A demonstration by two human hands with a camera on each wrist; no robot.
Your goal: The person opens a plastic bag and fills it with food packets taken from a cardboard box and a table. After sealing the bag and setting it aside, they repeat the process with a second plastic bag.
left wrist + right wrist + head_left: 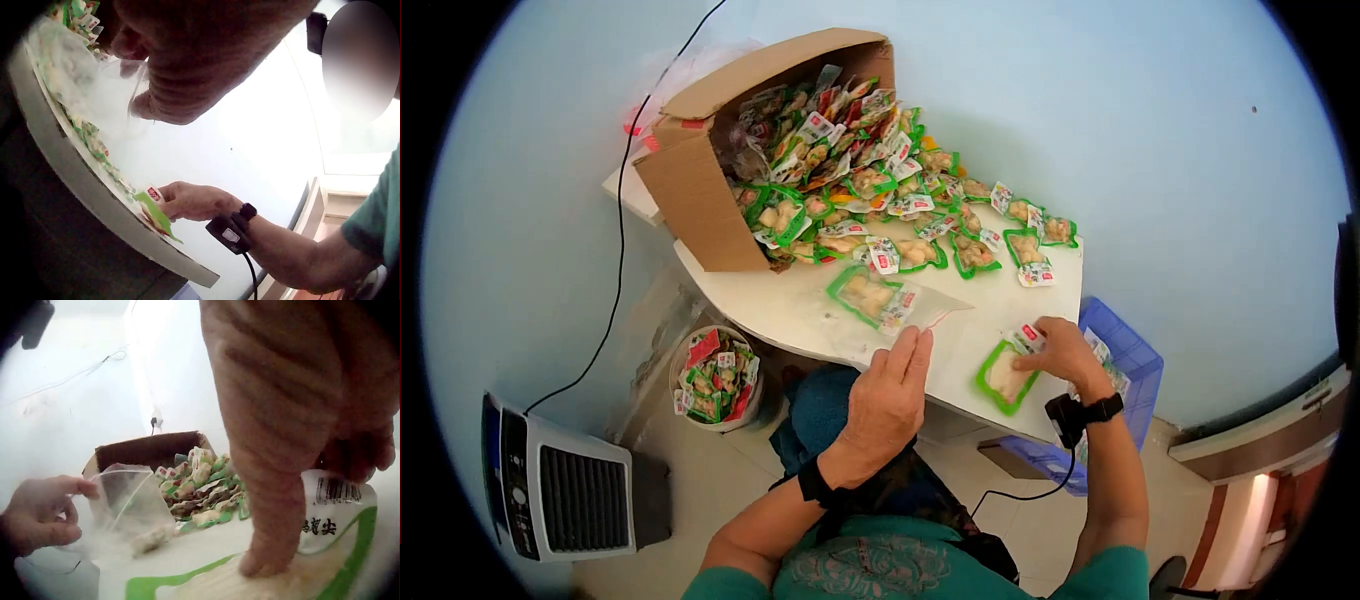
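Note:
My left hand [887, 405] pinches the open end of a clear zip bag [940, 303] over the table; a green-edged packet [867, 295] lies inside the bag's far end. In the right wrist view the left hand [44, 512] holds the bag [134, 500] by its edge. My right hand [1068, 352] grips a green-edged packet [1006, 377] near the table's right front edge, thumb on its face. The right wrist view shows the thumb [272, 537] pressed on this packet, below its printed barcode [337, 490].
A tipped cardboard box [705, 200] spills many packets [870, 180] across the white table [790, 310]. Beyond the right edge is a blue basket [1135, 345]. On the floor stand a bucket of packets [718, 375] and an air cooler [585, 495]; a cable [619, 230] hangs at left.

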